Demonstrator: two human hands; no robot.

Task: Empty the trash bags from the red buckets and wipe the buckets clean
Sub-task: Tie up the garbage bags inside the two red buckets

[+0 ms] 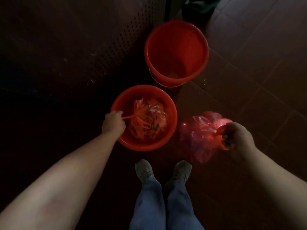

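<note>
Two red buckets stand on the dark floor. The far bucket [176,53] has no bag in it. Inside the near bucket [172,113] lies a tied red trash bag [147,120]. My left hand [113,122] grips that bag's stretched handle at the bucket's left rim. A second red trash bag [199,135] hangs outside the buckets, to the right of the near one, and my right hand [235,135] holds it by its knotted top.
A dark perforated panel [69,47] fills the left side next to both buckets. Brown floor tiles [259,77] spread to the right. My feet [163,171] stand just below the near bucket. A dark object [197,7] sits behind the far bucket.
</note>
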